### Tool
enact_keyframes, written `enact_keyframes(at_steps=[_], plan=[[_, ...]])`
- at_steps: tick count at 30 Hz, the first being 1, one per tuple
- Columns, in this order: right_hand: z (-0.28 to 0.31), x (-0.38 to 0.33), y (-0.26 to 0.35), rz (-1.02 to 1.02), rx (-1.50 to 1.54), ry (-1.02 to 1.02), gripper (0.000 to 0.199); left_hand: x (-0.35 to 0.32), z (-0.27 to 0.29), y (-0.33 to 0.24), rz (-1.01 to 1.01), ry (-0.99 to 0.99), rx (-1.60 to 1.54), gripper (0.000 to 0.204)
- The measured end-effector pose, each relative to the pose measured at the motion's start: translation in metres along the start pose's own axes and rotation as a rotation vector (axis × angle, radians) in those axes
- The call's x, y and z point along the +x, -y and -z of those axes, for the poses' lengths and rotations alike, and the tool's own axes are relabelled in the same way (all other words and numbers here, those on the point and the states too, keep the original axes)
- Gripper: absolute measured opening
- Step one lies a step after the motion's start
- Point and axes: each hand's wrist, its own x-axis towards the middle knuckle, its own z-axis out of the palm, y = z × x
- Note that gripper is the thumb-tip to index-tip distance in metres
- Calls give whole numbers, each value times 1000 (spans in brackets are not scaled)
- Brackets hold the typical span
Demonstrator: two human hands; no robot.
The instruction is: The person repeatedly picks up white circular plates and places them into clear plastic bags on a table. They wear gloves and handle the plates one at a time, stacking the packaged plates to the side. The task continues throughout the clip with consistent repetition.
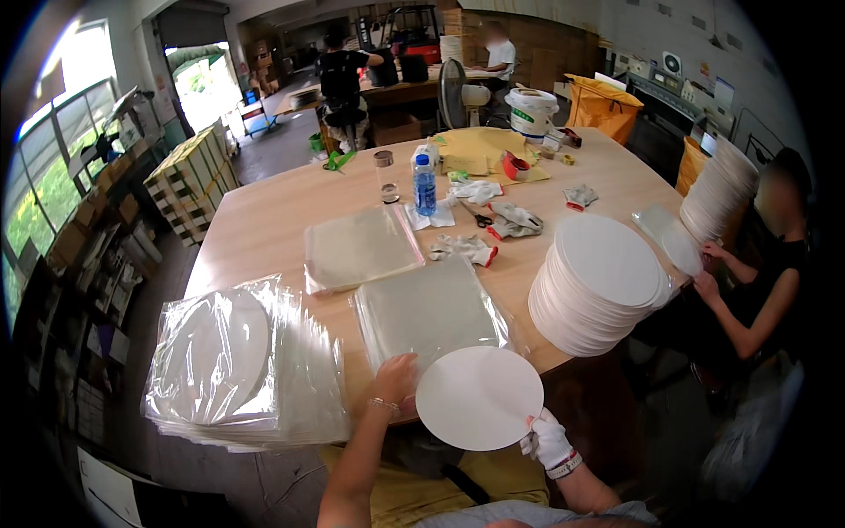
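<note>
Your right hand [547, 440], in a white glove, pinched a white disc [481, 398] at its near right rim. The disc was held out at the near edge of the bench [255, 229], in front of the near right corner of a pile of clear plastic sleeves [431, 308]. Your bare left hand [396, 378] was at the near edge of that pile, just left of the disc; whether its fingers were spread or gripping film, you could not tell from this view.

The bagging looked partway along. On the left lay a stack of sleeved discs [216, 352], which seemed finished; on the right a tall stack of bare discs [598, 286] was left to do, and a second sleeve pile [363, 246] lay farther off. The disc in your hand was not yet in a sleeve.

Being round, the disc had no long axis and pointed no particular way. Its broad face was turned up toward you, and it appeared slightly wider from left to right, probably because of the viewing angle.
</note>
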Motion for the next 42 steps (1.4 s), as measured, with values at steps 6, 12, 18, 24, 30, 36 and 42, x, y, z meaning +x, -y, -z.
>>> enact_keyframes(at_steps=[6, 12, 18, 24, 30, 36, 42], plan=[[-26, 0, -4, -1, 113, 62, 22, -10, 4, 5, -101, -157, 196, 27], [-29, -6, 8, -158, 94, 200, 19, -19, 8, 24, 124, 33, -73, 30], [-34, 5, 1, -32, 228, 11, 17, -22, 21, -3, 184, -113, 227, 32], [-41, 0, -2, -24, 158, -6, 17, -6, 34, -10, 747, 326, -343, 35], [-45, 25, 4, 48, 186, -30, 17, -19, 3, 12, 681, -63, -1010, 35], [-49, 40, 15, 26, 231, -58, 18, -18, -21, -29, 603, -537, -1173, 39], [-59, 40, 18, 23, 291, -57, 17, -20, -56, -28, 635, -415, -1507, 35]])
